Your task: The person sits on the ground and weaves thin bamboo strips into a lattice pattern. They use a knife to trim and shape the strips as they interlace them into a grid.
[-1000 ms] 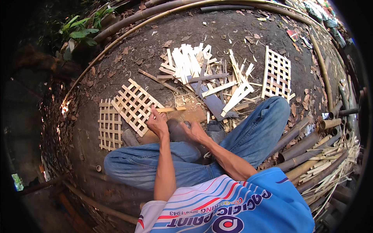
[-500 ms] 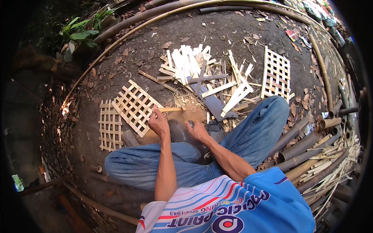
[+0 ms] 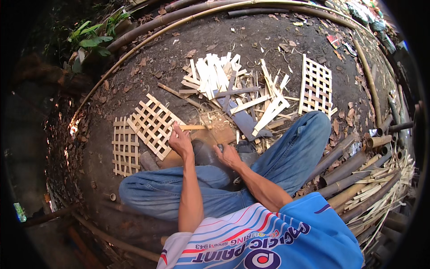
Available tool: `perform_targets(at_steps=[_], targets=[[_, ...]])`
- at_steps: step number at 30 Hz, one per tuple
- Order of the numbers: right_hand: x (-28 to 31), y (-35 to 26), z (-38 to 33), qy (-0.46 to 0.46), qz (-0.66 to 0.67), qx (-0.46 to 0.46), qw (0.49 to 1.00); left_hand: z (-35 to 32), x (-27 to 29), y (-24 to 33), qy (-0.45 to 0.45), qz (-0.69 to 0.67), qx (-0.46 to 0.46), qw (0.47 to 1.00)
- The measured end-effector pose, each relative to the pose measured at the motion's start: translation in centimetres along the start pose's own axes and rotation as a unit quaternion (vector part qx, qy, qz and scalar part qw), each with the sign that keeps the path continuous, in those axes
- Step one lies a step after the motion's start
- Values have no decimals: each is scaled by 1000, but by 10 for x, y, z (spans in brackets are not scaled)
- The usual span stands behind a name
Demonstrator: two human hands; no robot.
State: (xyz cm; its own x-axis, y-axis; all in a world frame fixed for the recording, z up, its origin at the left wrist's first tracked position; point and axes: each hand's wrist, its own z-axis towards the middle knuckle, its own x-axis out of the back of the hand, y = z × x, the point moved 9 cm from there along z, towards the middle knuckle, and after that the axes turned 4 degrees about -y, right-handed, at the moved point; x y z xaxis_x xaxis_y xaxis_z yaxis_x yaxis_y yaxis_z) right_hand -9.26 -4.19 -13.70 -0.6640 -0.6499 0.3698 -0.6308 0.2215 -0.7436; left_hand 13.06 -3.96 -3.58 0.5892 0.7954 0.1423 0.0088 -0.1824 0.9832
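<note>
My left hand (image 3: 180,142) is closed on a bamboo strip (image 3: 196,127), pinched between the fingers, its free end pointing right. Beside these fingers lies a tilted woven bamboo panel (image 3: 154,125); whether the strip belongs to it I cannot tell. My right hand (image 3: 229,157) is wrapped round the dark handle of a knife (image 3: 220,146). Its thin blade slants up and left to the strip's end, over a brown wooden block (image 3: 224,136). A second woven panel (image 3: 126,150) lies partly under the first at the left.
Beyond the block lie a heap of pale bamboo strips (image 3: 210,74) and a dark flat piece (image 3: 244,121). Another woven panel (image 3: 316,85) rests at the right. Bamboo poles (image 3: 347,170) and split strips are piled at my right side. A long pole (image 3: 179,22) curves across the far ground.
My right hand and the knife have shifted slightly; the blade now shows across the strip's end. My left hand keeps its hold on the strip. The whole view has shifted a little.
</note>
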Motion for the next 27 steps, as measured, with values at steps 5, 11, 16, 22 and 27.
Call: perform_targets(at_steps=[5,11,16,22,27], targets=[[-8,9,13,-43,266,-38,962,19,42,-17,93,-174,54,979],[29,-83,0,-42,506,0,862,8,24,-29,-7,-289,171,942],[66,-104,30,12,537,83,839,-14,-17,-52,-112,-315,269,903],[96,-94,44,-37,316,120,940,-8,-12,31,-85,128,-56,986],[87,-111,41,-136,95,176,970,-36,-81,111,-355,110,-88,924]])
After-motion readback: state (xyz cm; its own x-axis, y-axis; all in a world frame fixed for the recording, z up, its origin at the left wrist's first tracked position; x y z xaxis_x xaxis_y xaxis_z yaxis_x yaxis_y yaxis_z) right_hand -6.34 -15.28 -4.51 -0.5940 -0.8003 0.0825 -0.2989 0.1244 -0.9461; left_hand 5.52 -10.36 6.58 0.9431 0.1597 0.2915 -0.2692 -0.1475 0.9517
